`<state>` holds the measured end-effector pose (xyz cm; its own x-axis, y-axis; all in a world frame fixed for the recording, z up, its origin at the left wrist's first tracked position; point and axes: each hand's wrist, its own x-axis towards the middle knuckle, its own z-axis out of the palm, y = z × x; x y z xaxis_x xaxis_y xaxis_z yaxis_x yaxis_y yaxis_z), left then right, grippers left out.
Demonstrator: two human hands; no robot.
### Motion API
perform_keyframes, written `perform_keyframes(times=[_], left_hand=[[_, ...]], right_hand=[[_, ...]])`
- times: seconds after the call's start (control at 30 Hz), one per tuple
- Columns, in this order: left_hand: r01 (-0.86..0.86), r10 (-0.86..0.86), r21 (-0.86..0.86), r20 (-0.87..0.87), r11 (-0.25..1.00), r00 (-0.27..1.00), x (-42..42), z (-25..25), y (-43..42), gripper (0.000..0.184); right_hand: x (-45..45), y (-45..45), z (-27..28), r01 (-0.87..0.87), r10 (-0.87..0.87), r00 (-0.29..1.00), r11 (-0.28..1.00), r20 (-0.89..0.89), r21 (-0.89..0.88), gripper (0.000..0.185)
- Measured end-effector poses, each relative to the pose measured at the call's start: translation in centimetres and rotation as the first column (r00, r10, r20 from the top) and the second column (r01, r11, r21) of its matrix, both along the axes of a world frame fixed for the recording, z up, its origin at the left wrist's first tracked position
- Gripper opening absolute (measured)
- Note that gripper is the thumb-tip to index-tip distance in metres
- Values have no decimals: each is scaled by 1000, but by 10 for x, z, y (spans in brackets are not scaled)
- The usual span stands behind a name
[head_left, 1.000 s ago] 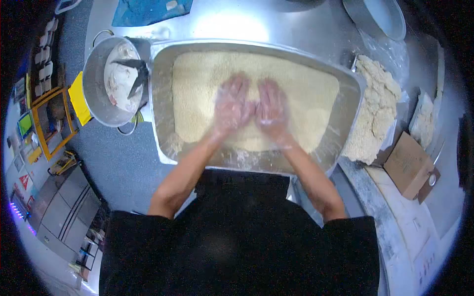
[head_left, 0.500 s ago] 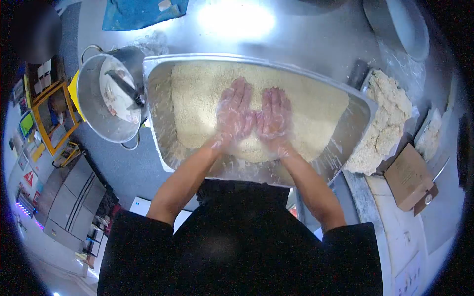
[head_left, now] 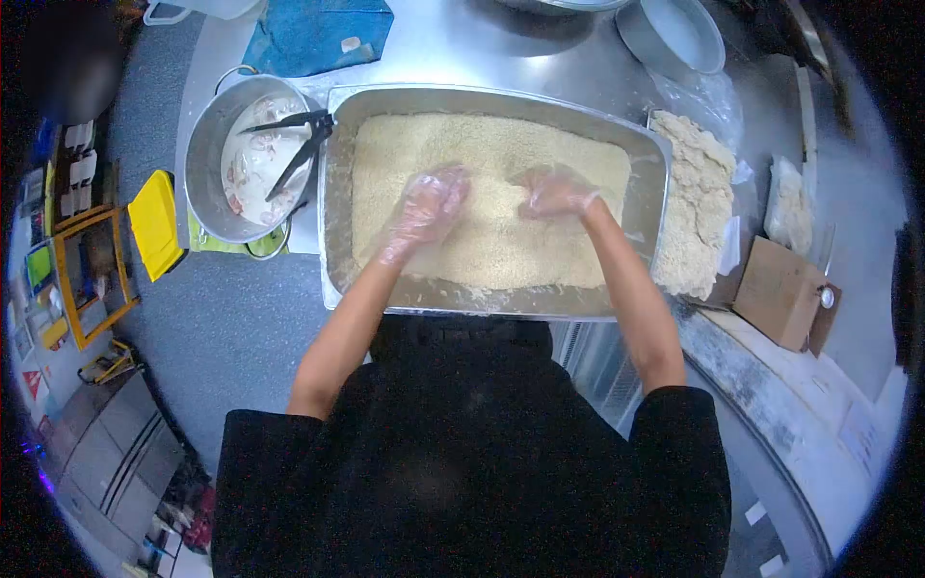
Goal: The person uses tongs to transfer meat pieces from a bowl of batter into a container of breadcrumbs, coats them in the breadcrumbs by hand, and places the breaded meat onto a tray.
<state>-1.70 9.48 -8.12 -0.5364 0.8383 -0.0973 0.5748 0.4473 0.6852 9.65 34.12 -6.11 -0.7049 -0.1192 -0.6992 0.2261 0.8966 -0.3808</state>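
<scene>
A deep metal tray (head_left: 332, 207) holds a thick layer of pale, grainy crumbs like breadcrumbs (head_left: 501, 255). Both hands wear clear plastic gloves and are turned inward over the crumbs, with a gap between them. My left hand (head_left: 436, 197) is left of the tray's middle, fingers extended and slightly bent; it holds nothing I can see. My right hand (head_left: 557, 191) is open on the right, its fingers pointing left and touching the crumbs. On the left stands a metal pot (head_left: 204, 197) of white liquid with pieces in it, and black-handled tongs (head_left: 306, 144) across its rim.
A heap of pale crumbs (head_left: 694, 207) lies right of the tray, with a cardboard box (head_left: 782, 294) beyond. A blue cloth (head_left: 313, 39) and a round metal pan (head_left: 672, 39) are at the back. A yellow lid or bin (head_left: 157, 226) is at the left.
My hands were side by side, palms up, with fingers pointing away. They have moved apart and turned inward and over. The whole view has shifted, showing more of the pot.
</scene>
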Motion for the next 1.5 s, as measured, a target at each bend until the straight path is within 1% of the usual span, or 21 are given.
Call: perform_keyframes(times=[0.2, 0.3, 0.4, 0.5, 0.53, 0.6, 0.7, 0.73, 0.8, 0.83, 0.87, 0.9, 1.0, 1.03, 1.07, 1.17, 1.27, 1.37, 1.4, 1.47, 1.5], left_hand=[[27, -28, 27, 3, 999, 1000, -8, 50, -41, 38], [182, -182, -6, -8, 983, 983, -10, 64, -35, 48], [303, -297, 188, -63, 934, 953, 3, 53, -15, 59], [289, -312, 419, -14, 861, 950, 9, 89, 21, 67], [305, -367, 391, 95, 868, 925, 5, 92, 29, 65], [350, -452, 333, 308, 876, 837, -2, 103, 50, 61], [470, -502, 183, 402, 863, 766, -14, 131, 71, 50], [537, -541, 87, 226, 839, 810, -13, 142, 79, 41], [595, -610, -137, -137, 792, 780, -9, 156, 97, 24], [600, -651, -253, -315, 759, 691, -7, 151, 105, 19], [583, -685, -365, -466, 726, 560, -6, 139, 114, 14], [546, -704, -465, -592, 696, 393, -3, 133, 126, 10], [489, -788, -639, -585, 594, 192, 16, 159, 157, 9], [480, -799, -672, -591, 564, 112, 21, 164, 168, 11], [507, -815, -667, -563, 546, 136, 30, 171, 182, 12], [618, -849, -610, -488, 497, 201, 55, 206, 231, 16], [779, -871, -453, -432, 434, 234, 85, 223, 289, 18], [865, -902, -318, -325, 388, 286, 116, 212, 363, 21], [895, -918, -267, -278, 356, 283, 134, 213, 387, 26], [855, -946, -404, -142, 324, 291, 162, 202, 439, 33], [862, -946, -391, -157, 322, 283, 169, 186, 461, 34]], right_hand=[[26, -11, 52, 170, -170, 984, 985, -53, 11, 58], [47, -33, 104, 317, -309, 943, 947, -127, 46, 53], [47, -51, 172, 359, -338, 917, 931, -211, 69, 43], [63, -46, 197, 470, -491, 768, 868, -411, -159, 43], [70, -39, 188, 552, -696, 632, 713, -342, -433, 43], [81, -36, 189, 623, -828, 526, 531, -196, -574, 48], [99, -34, 169, 652, -933, 358, 235, 20, -721, 57], [108, -33, 151, 644, -946, 309, 134, 96, -754, 60], [132, -31, 104, 627, -842, 382, 539, -381, -563, 63], [138, -33, 99, 614, -704, 413, 684, -577, -395, 65], [143, -35, 94, 688, -735, 455, 649, -503, -325, 72], [145, -39, 87, 658, -751, 404, 635, -522, -405, 71], [152, -37, 68, 595, -724, 271, 644, -634, -481, 68], [150, -34, 72, 605, -660, 275, 684, -699, -408, 67], [152, -29, 78, 613, -593, 289, 717, -751, -331, 65], [166, -4, 118, 585, -793, 102, 537, -601, -608, 63], [194, 43, 120, 553, -775, -48, 505, -630, -663, 59], [236, 86, 132, 706, -815, -77, 362, -574, -609, 50], [248, 99, 122, 688, -845, -172, 265, -506, -676, 48], [264, 123, 89, 619, -871, -348, 64, -347, -783, 44], [268, 134, 77, 726, -837, -326, 75, -438, -684, 43]])
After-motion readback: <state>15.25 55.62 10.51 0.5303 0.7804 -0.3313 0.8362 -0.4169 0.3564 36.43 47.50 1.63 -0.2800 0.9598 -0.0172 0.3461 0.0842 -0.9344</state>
